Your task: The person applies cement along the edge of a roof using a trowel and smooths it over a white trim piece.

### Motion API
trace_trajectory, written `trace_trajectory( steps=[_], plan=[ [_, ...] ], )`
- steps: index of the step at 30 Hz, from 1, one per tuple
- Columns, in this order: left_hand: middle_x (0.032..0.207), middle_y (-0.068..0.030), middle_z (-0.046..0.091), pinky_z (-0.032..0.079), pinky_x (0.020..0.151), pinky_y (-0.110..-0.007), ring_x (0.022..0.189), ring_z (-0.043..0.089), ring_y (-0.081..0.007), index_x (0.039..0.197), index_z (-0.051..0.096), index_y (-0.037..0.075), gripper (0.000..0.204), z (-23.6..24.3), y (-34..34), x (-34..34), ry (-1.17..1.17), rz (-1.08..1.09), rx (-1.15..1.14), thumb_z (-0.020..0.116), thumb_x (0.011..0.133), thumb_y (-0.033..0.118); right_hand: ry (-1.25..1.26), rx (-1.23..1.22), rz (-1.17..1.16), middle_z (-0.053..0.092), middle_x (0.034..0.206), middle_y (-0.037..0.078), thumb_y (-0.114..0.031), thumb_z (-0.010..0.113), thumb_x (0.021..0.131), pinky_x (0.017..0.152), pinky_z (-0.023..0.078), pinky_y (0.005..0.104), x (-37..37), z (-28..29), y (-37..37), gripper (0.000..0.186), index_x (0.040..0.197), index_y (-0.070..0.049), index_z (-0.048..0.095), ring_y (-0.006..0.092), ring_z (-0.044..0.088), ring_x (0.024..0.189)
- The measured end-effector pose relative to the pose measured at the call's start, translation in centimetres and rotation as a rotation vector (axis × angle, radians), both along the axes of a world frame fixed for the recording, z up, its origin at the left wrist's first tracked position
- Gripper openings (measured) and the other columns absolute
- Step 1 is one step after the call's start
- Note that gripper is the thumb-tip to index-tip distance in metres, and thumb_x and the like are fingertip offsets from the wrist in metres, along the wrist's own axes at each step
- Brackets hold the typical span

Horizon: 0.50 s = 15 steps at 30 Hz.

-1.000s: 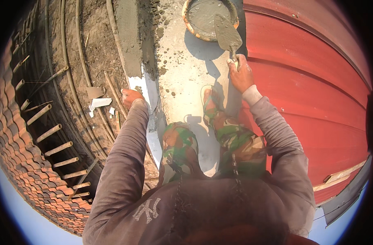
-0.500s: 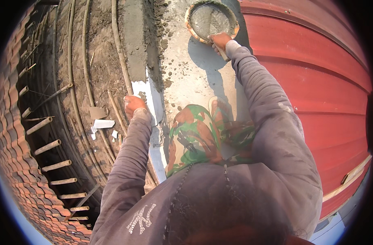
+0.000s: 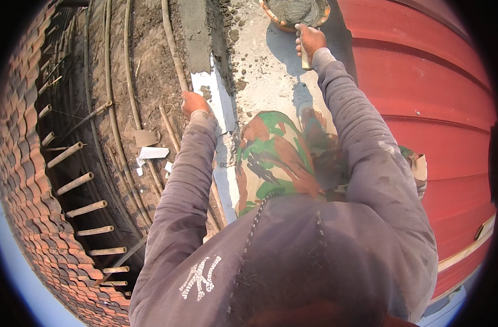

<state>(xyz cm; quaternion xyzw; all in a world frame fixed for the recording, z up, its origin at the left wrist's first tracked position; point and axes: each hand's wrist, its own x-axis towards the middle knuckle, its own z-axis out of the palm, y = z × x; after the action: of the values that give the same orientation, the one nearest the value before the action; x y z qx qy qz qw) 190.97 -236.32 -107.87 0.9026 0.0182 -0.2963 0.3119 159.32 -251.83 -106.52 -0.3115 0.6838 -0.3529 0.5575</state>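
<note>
Pale-handled masonry trowel (image 3: 305, 61) is located ahead of the person and right of centre, at the near side of a round, orange-rimmed bucket (image 3: 278, 23) containing wet grey mortar (image 3: 297, 8). Its long axis runs roughly fore and aft: the butt of the handle is directed toward the person's body, the opposite end toward the bucket. The right hand (image 3: 312, 41) is wrapped around the handle and is therefore the nearer of the two hands. The left hand (image 3: 194, 103) is positioned closer to the body and to the left, well apart from the trowel, with fingers curled at the left edge of a white-painted ledge (image 3: 221, 103); whether it grips that edge or anything else cannot be told. Between the hands lies a pale concrete surface (image 3: 266, 71) scattered with dark crumbs. Handle: straight, slim, light tan, apparently wooden. Blade: not distinguishable from the mortar; condition cannot be confirmed. Mortar: thick, with an uneven surface. Forward of the white section, the ledge bears a grey render coat (image 3: 197, 41).
</note>
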Motion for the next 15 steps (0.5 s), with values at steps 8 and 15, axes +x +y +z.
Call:
trace_trajectory(
  steps=[8, 15],
  plan=[
    [0.130, -0.0277, 0.067, 0.049, 0.100, -0.047, 0.116, 0.066, -0.0421, 0.125, 0.066, -0.012, 0.075, -1.0, 0.4, 0.7, 0.098, 0.068, -0.180, 0.037, 0.101, 0.053, -0.430, 0.076, -0.081, 0.061, 0.079, 0.006, -0.035, 0.054, 0.101, 0.048, 0.050, 0.0321, 5.1, 0.1, 8.2, 0.035, 0.107, -0.003, 0.067, 0.0147, 0.058, 0.059],
    [0.126, -0.0280, 0.068, 0.051, 0.097, -0.047, 0.112, 0.066, -0.0416, 0.121, 0.068, -0.012, 0.072, -1.3, 0.2, 0.8, 0.086, 0.095, -0.198, 0.042, 0.100, 0.051, -0.428, 0.250, -0.072, 0.062, 0.081, 0.007, -0.031, 0.057, 0.099, 0.047, 0.047, 0.0326, 7.3, -2.6, 13.0, 0.032, 0.109, -0.004, 0.069, 0.0164, 0.058, 0.058]
  ],
)
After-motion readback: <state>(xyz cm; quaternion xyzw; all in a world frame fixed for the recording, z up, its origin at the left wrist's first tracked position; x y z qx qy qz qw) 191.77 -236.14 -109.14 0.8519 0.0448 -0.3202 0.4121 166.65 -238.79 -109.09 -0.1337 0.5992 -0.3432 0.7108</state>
